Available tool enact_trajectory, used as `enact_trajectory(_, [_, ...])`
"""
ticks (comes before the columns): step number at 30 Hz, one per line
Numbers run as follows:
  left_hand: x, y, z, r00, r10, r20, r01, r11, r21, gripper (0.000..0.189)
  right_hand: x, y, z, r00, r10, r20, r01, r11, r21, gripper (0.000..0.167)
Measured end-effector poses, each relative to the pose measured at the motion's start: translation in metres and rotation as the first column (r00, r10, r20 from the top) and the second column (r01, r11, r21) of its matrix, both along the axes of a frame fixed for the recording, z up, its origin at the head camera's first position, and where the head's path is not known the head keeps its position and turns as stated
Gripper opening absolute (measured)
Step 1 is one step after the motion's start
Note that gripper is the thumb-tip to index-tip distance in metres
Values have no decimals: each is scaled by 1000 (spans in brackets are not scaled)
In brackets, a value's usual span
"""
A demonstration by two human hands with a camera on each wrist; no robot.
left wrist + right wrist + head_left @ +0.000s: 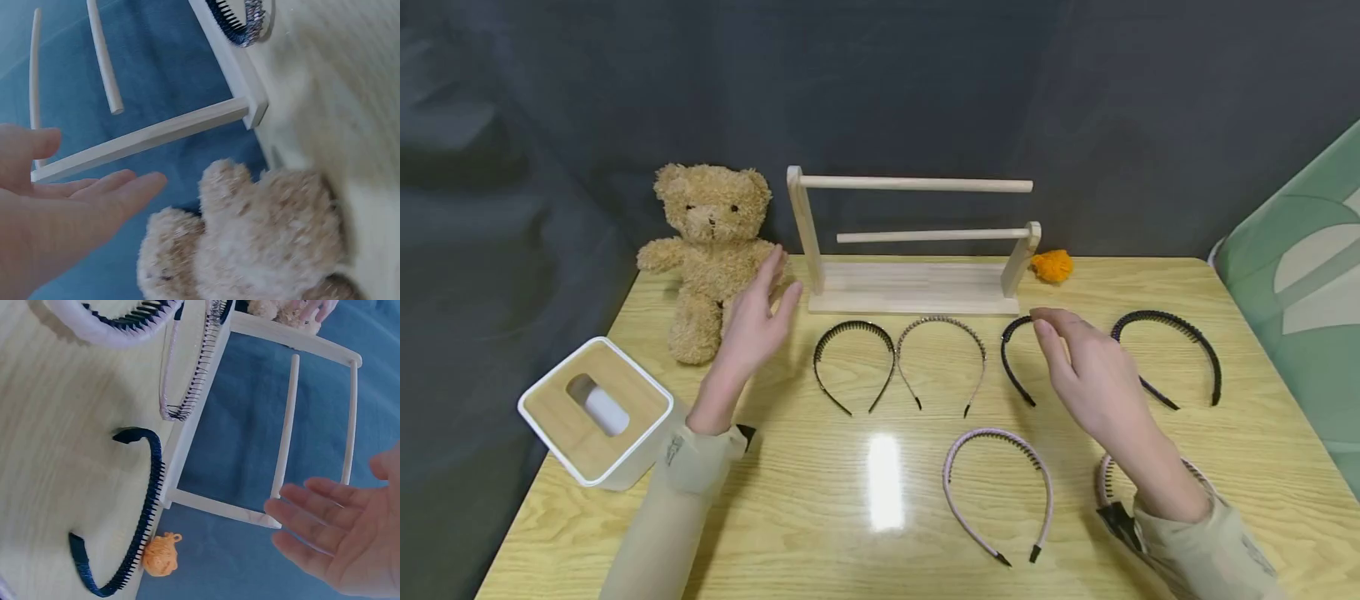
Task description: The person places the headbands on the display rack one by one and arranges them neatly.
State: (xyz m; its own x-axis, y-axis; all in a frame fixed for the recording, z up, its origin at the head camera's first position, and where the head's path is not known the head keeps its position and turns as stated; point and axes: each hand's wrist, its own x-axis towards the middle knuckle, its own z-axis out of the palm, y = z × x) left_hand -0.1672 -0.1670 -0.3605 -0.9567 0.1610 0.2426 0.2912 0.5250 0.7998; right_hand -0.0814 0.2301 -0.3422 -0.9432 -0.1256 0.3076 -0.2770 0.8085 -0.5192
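Observation:
My left hand (756, 325), fingers extended and thumb apart, is raised in front of the teddy bear (707, 225) and holds nothing. In the left wrist view its fingers point toward the side post of the wooden rack (150, 134). My right hand (1093, 379) hovers over the table with nothing in it; the right wrist view shows its fingers loosely extended. It overlaps part of a dark headband (1009, 362) in the head view. Another dark headband (1212, 358) lies to its right. A black toothed headband (820, 346) and a beaded pale one (981, 346) lie before the rack.
The two-bar rack (917, 287) stands at the table's back edge, an orange fuzzy ball (1052, 266) beside it. A pink headband (951, 492) lies in front; another pink one (1105, 479) is partly under my right forearm. A white tissue box with wooden lid (557, 408) stands left.

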Motion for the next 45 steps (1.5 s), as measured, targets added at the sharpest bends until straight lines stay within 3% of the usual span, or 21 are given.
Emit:
enact_trajectory(5, [-12,1,-9,999,-44,19,42,995,93,65,6,4,-4,995,66,73,-63,997,-45,46])
enact_trajectory(10, [-26,1,-13,999,-38,29,33,988,152,62,14,0,-11,980,149,133,-142,988,-59,42])
enact_trajectory(18, [-45,5,-24,997,-57,59,41,971,237,60,24,-7,-26,934,210,289,-201,978,-58,35])
enact_trajectory(23, [-50,7,-31,994,-76,79,54,968,245,59,28,-6,-36,904,250,346,-253,967,-37,32])
enact_trajectory(29, [-56,10,-41,984,-134,113,94,948,305,56,33,2,-44,882,271,385,-294,956,0,32])
enact_trajectory(34, [-57,8,-44,988,-114,107,76,948,308,55,34,7,-50,859,319,401,-353,935,12,32])
enact_trajectory(45, [-61,8,-49,983,-122,134,74,945,319,55,31,9,-58,852,324,410,-387,919,79,21])
